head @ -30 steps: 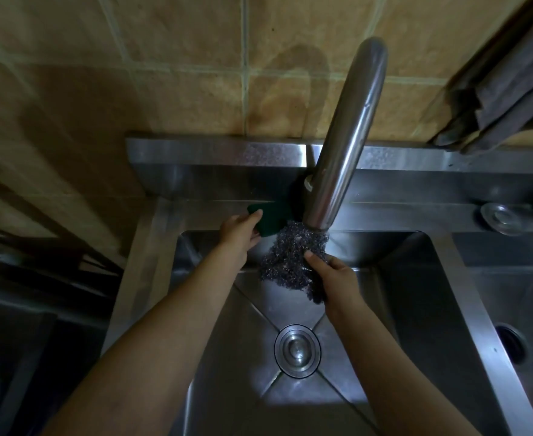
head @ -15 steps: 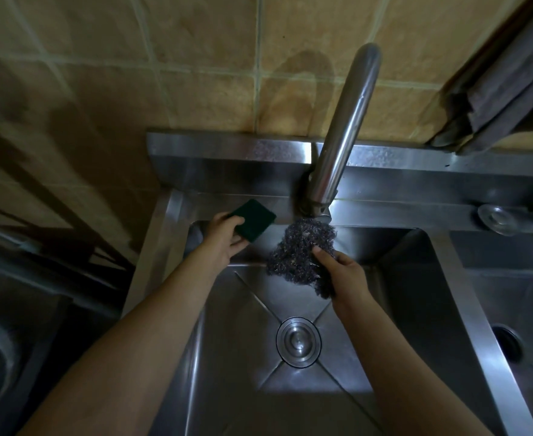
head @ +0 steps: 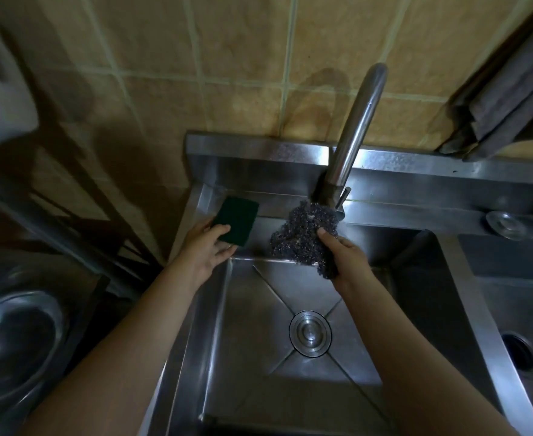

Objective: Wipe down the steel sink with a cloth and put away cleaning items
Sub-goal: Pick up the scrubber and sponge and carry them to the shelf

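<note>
A steel sink fills the lower middle, with a round drain in its floor. My left hand holds a dark green scouring pad by its near edge, over the sink's back left ledge. My right hand grips a dark wiry scrubbing cloth that hangs bunched just below the base of the tall steel tap.
A second basin lies to the right past a steel divider. A round metal lid sits on the back ledge. Grey cloths hang at the upper right. A steel bowl stands low at the left.
My left hand has carried the green pad leftward, from beside the tap base to the back left corner. The view has shifted left. My right hand still holds the scrubbing cloth under the tap.
</note>
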